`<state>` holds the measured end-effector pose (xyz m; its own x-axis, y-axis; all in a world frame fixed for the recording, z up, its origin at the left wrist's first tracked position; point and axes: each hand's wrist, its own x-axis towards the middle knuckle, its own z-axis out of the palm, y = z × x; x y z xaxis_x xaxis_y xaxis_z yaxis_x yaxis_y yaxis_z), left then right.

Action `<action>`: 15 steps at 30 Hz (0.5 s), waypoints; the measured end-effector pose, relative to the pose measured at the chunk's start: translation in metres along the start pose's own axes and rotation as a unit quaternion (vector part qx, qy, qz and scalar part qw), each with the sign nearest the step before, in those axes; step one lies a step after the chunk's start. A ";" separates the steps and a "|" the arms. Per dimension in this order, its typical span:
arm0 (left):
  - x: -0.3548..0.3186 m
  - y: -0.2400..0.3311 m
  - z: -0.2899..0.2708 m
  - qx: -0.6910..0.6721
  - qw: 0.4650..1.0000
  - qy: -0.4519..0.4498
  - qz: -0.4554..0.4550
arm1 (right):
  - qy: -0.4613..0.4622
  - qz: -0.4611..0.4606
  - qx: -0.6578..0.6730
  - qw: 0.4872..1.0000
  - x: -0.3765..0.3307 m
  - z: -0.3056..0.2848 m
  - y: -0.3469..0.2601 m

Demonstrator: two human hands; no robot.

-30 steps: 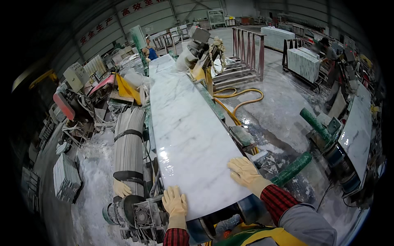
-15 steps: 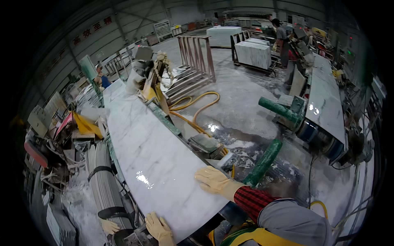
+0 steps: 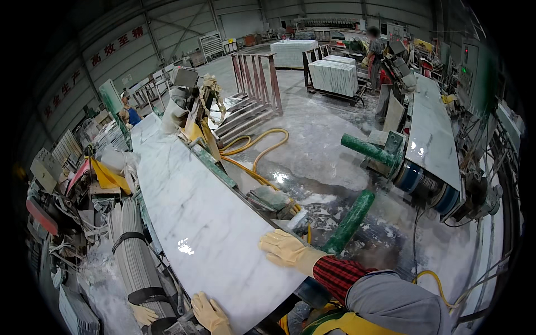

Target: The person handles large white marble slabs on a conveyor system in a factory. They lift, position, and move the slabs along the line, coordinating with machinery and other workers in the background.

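Observation:
A long white marble slab [image 3: 195,206] with grey veins runs from the near middle toward the far left, its wet top shining in one spot. My right hand [image 3: 287,249], in a cream rubber glove, lies flat on the slab's right edge with fingers stretched out. At the near left edge is my left hand [image 3: 210,314], also gloved, its fingers extended against the slab's border. Neither hand is wrapped round anything. Left of it, a third cream glove [image 3: 144,314] rests by a banded bundle of grey strips [image 3: 134,251]; whether a hand is in it, I cannot tell.
A green cylinder [image 3: 350,220] juts out beside the slab, and a yellow hose [image 3: 262,148] curls on the wet floor. Another slab [image 3: 431,131] lies on a machine at right. A metal rack [image 3: 254,89] and marble blocks [image 3: 333,77] stand farther back. Two people work in the distance.
My view has shifted slightly, so the scene sits a little farther left. Both hands keep about the same places on the slab.

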<state>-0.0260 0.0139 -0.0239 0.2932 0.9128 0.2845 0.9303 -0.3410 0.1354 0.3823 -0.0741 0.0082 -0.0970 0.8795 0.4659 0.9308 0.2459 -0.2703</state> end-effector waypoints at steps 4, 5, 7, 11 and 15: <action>-0.002 0.002 -0.006 -0.002 1.000 -0.007 -0.008 | 0.003 0.001 0.004 1.000 -0.003 0.007 0.002; -0.003 0.003 -0.008 -0.003 1.000 -0.008 -0.006 | 0.004 0.003 0.009 1.000 -0.004 0.008 0.002; -0.002 0.005 -0.012 -0.006 1.000 -0.011 -0.001 | 0.009 0.008 0.017 1.000 -0.006 0.009 0.003; -0.003 -0.002 0.000 -0.004 1.000 0.007 0.004 | 0.011 0.018 0.005 1.000 -0.010 0.018 0.006; -0.005 -0.003 -0.003 -0.016 1.000 0.014 0.016 | 0.007 0.019 0.003 1.000 -0.010 0.014 0.003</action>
<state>-0.0308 0.0095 -0.0233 0.3162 0.8948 0.3153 0.9127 -0.3776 0.1562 0.3812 -0.0764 -0.0090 -0.0568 0.8823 0.4672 0.9317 0.2151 -0.2928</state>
